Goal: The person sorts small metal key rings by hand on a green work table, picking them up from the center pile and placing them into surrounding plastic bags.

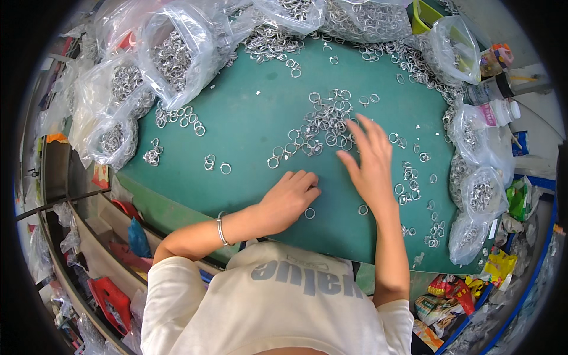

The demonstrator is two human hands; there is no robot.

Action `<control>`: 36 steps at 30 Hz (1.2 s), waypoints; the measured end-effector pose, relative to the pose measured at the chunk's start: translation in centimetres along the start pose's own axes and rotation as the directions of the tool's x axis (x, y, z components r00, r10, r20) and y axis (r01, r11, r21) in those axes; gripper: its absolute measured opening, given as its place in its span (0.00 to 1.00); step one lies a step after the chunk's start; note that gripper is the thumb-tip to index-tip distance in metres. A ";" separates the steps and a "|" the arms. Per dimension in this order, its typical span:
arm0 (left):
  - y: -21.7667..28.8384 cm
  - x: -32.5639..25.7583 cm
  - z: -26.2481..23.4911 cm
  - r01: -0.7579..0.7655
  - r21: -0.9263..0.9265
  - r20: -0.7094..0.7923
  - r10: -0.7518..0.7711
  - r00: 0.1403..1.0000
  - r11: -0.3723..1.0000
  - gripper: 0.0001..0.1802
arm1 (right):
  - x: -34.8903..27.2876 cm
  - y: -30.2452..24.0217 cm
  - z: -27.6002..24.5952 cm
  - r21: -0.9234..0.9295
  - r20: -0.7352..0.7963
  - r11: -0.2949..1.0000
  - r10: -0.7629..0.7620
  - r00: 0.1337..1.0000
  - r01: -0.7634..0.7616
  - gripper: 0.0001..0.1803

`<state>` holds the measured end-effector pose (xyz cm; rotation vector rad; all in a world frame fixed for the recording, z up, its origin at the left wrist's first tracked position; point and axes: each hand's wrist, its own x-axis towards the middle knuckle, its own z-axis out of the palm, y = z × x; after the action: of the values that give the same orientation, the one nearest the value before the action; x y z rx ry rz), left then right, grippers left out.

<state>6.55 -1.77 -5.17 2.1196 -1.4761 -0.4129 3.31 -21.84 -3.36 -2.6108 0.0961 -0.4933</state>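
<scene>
A loose pile of silver metal rings (328,121) lies on the green tabletop (236,133) in front of me. My right hand (371,163) is at the pile's right edge, fingers spread and thumb apart, with nothing visible in its grasp. Nearer to me, my left hand (291,195) rests low over the table with its fingers curled in; what they hold, if anything, is hidden. One single ring (310,213) lies just beside the left hand. Below my right palm is another ring (362,209), apart from it. A silver bangle (221,229) circles my left wrist.
Clear plastic bags full of rings (177,56) line the far and left edges; more bags (482,192) stand at the right. Small ring clusters (408,183) are scattered about. A yellow-green bin (423,16) and a white bottle (503,112) sit at the right. Shelving (100,225) flanks the left.
</scene>
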 end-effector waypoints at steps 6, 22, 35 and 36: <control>0.5 -2.9 0.9 -0.078 -0.127 -0.128 0.061 0.990 0.989 0.17 | -3.5 1.0 0.9 0.017 0.297 0.973 -0.224 0.928 0.230 0.18; -4.4 8.6 -0.6 0.127 0.327 -0.315 -0.018 0.949 0.936 0.19 | 0.2 1.1 0.6 -0.342 -0.036 0.935 0.085 0.996 -0.092 0.13; -3.8 4.3 -1.5 0.225 0.093 -0.409 -0.168 0.897 0.970 0.21 | -7.1 -4.1 0.1 0.195 0.382 0.981 -0.092 0.919 0.017 0.20; -3.7 4.4 -1.9 0.226 0.078 -0.446 -0.169 0.879 0.971 0.23 | -6.9 -3.4 0.1 0.256 0.354 0.966 -0.065 0.933 -0.029 0.20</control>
<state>12.02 -4.44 -5.56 2.2824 -1.0541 0.0949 -3.19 -17.69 -4.10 -2.3994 -0.1074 -0.0206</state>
